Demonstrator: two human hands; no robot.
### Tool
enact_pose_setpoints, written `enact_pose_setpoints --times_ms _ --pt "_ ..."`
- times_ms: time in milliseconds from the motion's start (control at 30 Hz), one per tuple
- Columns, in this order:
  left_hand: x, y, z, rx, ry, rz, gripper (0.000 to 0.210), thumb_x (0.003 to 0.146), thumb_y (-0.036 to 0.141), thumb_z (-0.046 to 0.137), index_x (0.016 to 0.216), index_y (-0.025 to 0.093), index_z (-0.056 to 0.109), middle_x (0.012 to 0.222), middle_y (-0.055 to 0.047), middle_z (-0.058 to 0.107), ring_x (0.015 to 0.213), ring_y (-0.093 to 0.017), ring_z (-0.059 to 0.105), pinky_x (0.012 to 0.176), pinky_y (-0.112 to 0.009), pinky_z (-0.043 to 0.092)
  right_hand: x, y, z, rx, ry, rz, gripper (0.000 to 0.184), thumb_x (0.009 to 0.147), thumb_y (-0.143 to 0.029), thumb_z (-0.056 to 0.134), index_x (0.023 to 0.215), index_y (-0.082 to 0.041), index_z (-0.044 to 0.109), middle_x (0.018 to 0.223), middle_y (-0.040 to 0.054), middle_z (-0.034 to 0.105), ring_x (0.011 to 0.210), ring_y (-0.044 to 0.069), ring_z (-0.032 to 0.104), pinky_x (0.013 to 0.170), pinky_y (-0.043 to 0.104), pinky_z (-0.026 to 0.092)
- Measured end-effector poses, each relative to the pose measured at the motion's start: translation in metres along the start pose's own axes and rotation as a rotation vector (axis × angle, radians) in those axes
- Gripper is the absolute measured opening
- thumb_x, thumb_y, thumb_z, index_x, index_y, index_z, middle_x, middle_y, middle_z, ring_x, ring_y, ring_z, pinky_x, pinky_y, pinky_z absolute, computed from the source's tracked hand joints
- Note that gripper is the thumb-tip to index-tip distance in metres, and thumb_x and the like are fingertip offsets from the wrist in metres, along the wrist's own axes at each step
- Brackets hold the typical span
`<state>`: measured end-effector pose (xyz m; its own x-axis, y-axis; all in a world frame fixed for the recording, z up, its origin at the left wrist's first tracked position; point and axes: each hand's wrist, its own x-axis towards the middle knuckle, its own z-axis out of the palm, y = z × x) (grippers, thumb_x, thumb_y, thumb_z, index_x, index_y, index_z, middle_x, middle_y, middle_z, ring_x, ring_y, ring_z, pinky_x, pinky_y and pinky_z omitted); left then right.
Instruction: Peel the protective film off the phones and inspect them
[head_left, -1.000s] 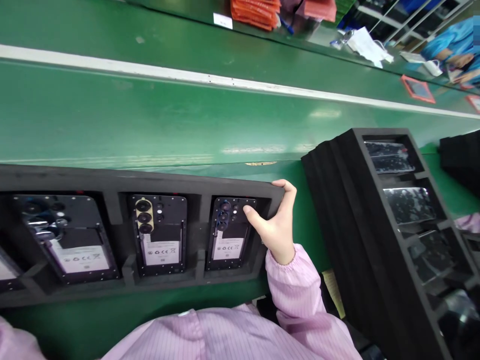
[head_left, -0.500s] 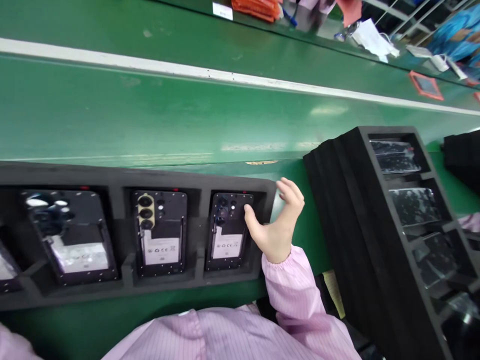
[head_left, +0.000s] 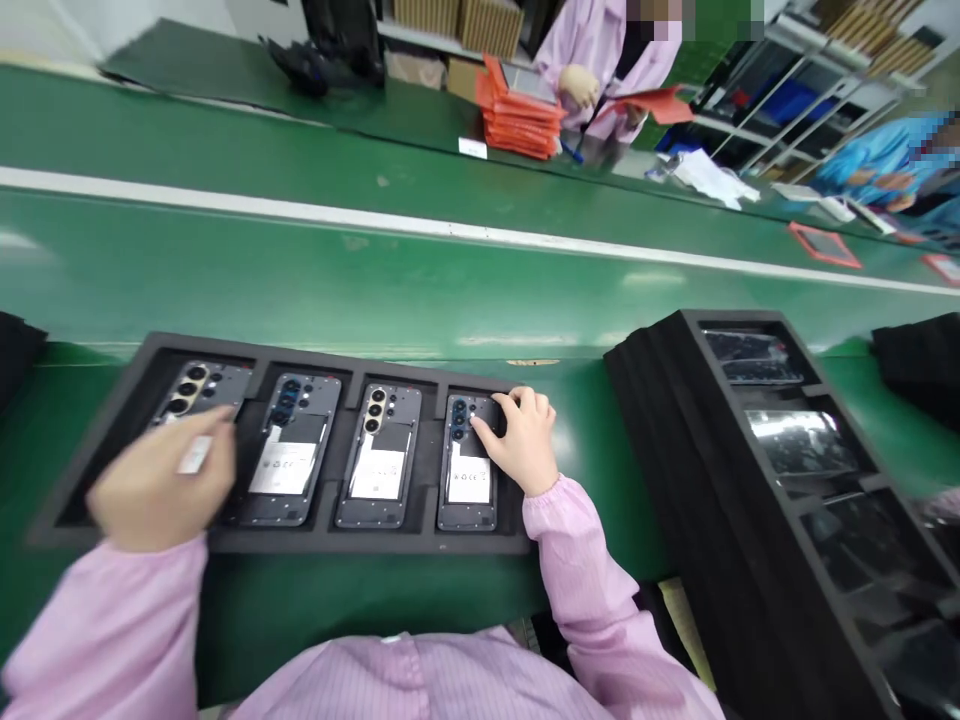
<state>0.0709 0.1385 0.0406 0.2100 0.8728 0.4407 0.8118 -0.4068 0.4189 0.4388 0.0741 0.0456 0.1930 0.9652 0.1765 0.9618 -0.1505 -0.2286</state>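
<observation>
A long black foam tray [head_left: 322, 542] holds several phones in separate slots, their backs uncovered, with camera rings and white labels showing. My right hand [head_left: 525, 440] is over the tray's right end. Its thumb is at the upper right of the rightmost phone [head_left: 466, 505], its index finger is bent by the slot's top edge, and a gap shows between them. My left hand [head_left: 161, 475], smeared by motion, covers the lower part of the leftmost phone [head_left: 217, 385]. A white patch shows between its thumb and fingers; I cannot tell whether it is held. Two middle phones, one with gold camera rings [head_left: 373, 410], lie uncovered by hands.
Stacked black foam trays [head_left: 675, 480] stand at the right, the top one holding dark glossy panels [head_left: 799, 440]. A white strip [head_left: 450, 230] crosses the green bench. Beyond it are orange-red sleeves [head_left: 521, 115] and a co-worker in a pink sleeve [head_left: 555, 45].
My view has shifted, bringing the whole tray and the co-worker into sight. My left hand has come in over the leftmost phone. My right hand has drawn its fingers closer to the rightmost phone.
</observation>
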Motion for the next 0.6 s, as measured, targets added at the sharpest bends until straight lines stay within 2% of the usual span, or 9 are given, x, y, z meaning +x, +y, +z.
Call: enact_pose_setpoints --times_ms 100,200,300,367,433,500,533,600 --pt "-0.007 0.028 0.027 -0.075 -0.096 0.296 0.025 0.092 0.024 0.059 0.115 0.021 0.068 0.115 -0.007 0.072 0.105 -0.024 0.067 0.097 -0.043 0.055 0.003 0.0 -0.001 0.109 0.033 0.071 0.034 0.082 -0.045 0.069 0.103 -0.018 0.068 0.108 0.0122 0.059 0.104 0.03 0.048 0.091 0.047 0.039" --pt "-0.008 0.053 0.039 -0.159 -0.135 0.382 0.023 0.094 0.024 0.054 0.109 0.022 0.072 0.11 -0.007 0.073 0.104 -0.023 0.069 0.096 -0.039 0.056 0.004 0.003 -0.014 0.372 0.059 0.141 0.033 0.079 -0.046 0.069 0.095 -0.019 0.06 0.102 0.0102 0.064 0.101 0.029 0.054 0.091 0.047 0.043" --pt "-0.006 0.068 0.039 -0.305 -0.173 0.253 0.025 0.096 0.028 0.051 0.106 0.022 0.074 0.106 -0.008 0.074 0.101 -0.023 0.069 0.094 -0.039 0.057 0.001 0.002 -0.037 0.812 -0.106 0.197 0.039 0.081 -0.053 0.065 0.096 -0.022 0.047 0.083 0.0047 0.067 0.08 0.024 0.064 0.074 0.039 0.049" --pt "0.001 0.08 0.035 -0.437 -0.251 0.107 0.029 0.095 0.035 0.051 0.109 0.022 0.073 0.111 -0.009 0.073 0.103 -0.024 0.069 0.097 -0.04 0.056 0.002 -0.006 -0.057 0.97 -0.196 0.216 0.043 0.081 -0.055 0.067 0.096 -0.022 0.044 0.067 -0.0012 0.063 0.063 0.019 0.062 0.061 0.031 0.047" --pt "0.016 0.101 0.028 -0.602 -0.37 -0.032 0.036 0.093 0.041 0.053 0.119 0.022 0.069 0.121 -0.01 0.07 0.108 -0.025 0.068 0.098 -0.041 0.056 0.005 -0.021 -0.08 0.967 -0.147 0.187 0.043 0.079 -0.053 0.071 0.094 -0.022 0.045 0.058 -0.0046 0.058 0.055 0.016 0.059 0.055 0.027 0.044" --pt "0.037 0.128 0.018 -0.818 -0.46 -0.132 0.049 0.089 0.044 0.058 0.131 0.02 0.06 0.128 -0.012 0.066 0.115 -0.027 0.065 0.095 -0.041 0.057 0.01 -0.04 -0.104 0.947 -0.064 0.132 0.041 0.079 -0.05 0.073 0.095 -0.021 0.048 0.059 -0.0038 0.061 0.055 0.015 0.06 0.053 0.026 0.044" --pt "0.049 0.143 0.012 -0.947 -0.488 -0.142 0.055 0.087 0.044 0.06 0.136 0.019 0.055 0.131 -0.013 0.065 0.122 -0.027 0.062 0.098 -0.041 0.056 0.012 -0.05 -0.116 0.965 -0.05 0.11 0.04 0.079 -0.049 0.073 0.096 -0.021 0.049 0.063 -0.002 0.064 0.057 0.016 0.063 0.053 0.026 0.046" --pt "0.069 0.172 -0.001 -1.189 -0.499 -0.12 0.058 0.084 0.042 0.065 0.136 0.018 0.053 0.131 -0.012 0.065 0.122 -0.026 0.061 0.101 -0.038 0.054 0.015 -0.068 -0.136 1.031 -0.027 0.078 0.041 0.077 -0.046 0.076 0.099 -0.022 0.051 0.071 0.0012 0.07 0.062 0.018 0.067 0.054 0.028 0.051"
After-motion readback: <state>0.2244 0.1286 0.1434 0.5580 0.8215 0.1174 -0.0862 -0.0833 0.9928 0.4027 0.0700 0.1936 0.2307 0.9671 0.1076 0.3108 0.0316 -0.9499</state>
